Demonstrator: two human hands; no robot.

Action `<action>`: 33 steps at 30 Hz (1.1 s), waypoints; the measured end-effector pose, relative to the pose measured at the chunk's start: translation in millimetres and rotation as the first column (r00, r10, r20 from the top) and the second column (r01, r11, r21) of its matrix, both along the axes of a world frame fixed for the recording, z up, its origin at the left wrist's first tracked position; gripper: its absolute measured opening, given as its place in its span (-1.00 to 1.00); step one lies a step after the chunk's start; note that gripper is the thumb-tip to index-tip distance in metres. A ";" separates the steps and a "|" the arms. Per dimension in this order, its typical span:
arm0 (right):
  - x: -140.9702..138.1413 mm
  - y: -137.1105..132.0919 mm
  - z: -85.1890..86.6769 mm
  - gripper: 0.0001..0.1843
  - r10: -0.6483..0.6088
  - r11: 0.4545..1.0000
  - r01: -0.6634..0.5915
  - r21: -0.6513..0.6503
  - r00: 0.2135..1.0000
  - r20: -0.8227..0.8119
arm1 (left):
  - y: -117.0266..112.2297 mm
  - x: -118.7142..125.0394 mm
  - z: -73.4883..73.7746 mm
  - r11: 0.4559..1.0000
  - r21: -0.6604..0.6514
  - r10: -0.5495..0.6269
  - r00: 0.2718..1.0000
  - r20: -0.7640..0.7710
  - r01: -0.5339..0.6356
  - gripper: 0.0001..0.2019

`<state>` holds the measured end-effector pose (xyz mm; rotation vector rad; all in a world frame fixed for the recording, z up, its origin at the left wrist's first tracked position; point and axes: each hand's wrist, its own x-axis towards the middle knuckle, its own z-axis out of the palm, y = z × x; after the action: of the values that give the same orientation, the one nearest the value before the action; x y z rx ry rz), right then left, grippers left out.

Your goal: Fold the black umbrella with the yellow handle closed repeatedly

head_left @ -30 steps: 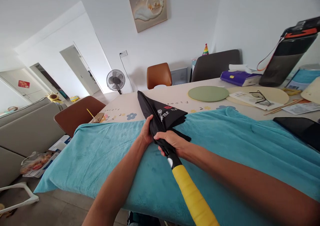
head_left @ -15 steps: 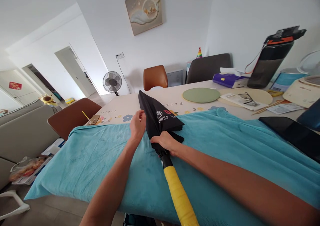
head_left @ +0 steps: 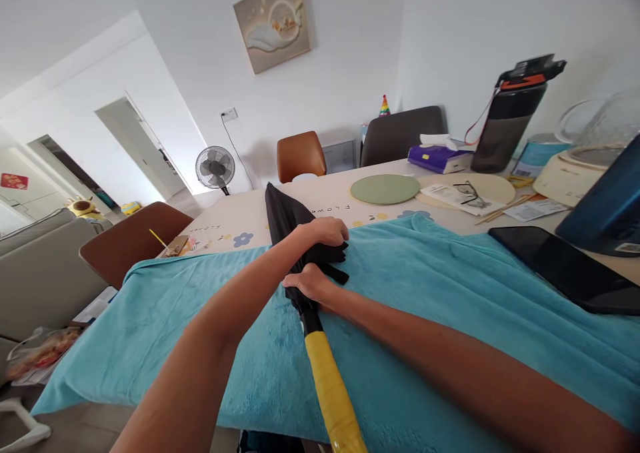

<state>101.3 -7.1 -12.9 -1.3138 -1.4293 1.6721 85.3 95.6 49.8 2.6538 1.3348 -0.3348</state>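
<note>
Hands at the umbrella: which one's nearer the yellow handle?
The right hand, gripping the black umbrella near the yellow handle; the left hand is farther from it, forearm crossing over the umbrella.

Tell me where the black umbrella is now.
In the head view, the black umbrella runs through the middle, over the turquoise blanket, its yellow handle toward the bottom edge, the right hand around it and the left hand at its canopy.

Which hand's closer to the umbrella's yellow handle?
Right. The right hand is wrapped around the black umbrella a little above the yellow handle; the left hand is farther from it, up at the fabric's loose edge.
</note>
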 end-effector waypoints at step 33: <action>8.7 15.2 4.7 -0.81 -0.064 0.890 -0.154 -0.430 0.890 -0.451 | -90.8 -187.0 -80.0 0.633 -0.598 0.385 -0.469 0.795 -0.492 -0.93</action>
<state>110.0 8.0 -8.2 -1.0059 -0.8200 2.2606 -101.7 4.8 -30.2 0.8926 1.4109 1.6529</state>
